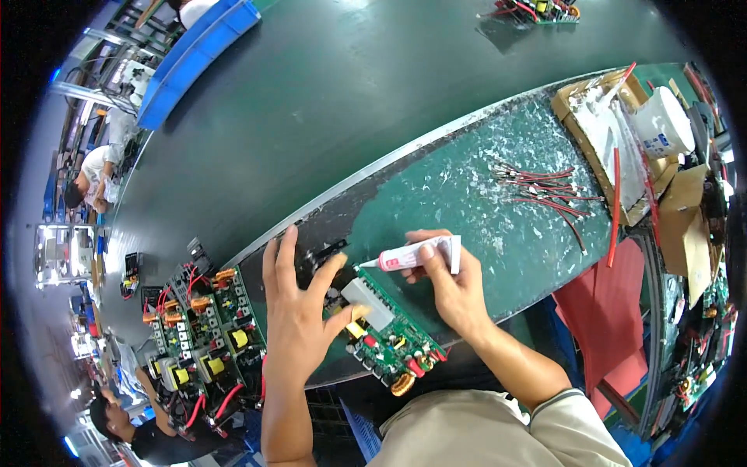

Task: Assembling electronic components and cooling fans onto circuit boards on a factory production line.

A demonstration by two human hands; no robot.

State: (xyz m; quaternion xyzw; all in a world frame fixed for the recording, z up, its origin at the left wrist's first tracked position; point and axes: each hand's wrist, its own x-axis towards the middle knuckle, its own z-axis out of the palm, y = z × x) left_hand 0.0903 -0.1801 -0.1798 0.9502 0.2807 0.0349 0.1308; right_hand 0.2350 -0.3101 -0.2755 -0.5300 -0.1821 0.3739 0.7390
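Note:
A green circuit board lies at the near edge of the bench, carrying a grey metal heat sink, a yellow-wrapped part and a copper coil. My right hand is closed around a white squeeze tube with red print. Its narrow nozzle points left, at the board's upper corner; whether it touches cannot be made out. My left hand is open with fingers spread at the board's left side. The left thumb reaches over the board's edge beside the yellow part, and the index finger is near a small black part.
Several similar boards stand at the left. Red-black wires lie on the glue-spotted bench, right of the tube. Farther right are a cardboard tray and a white tub. Beyond the bench's raised edge runs a dark green surface with a blue bin.

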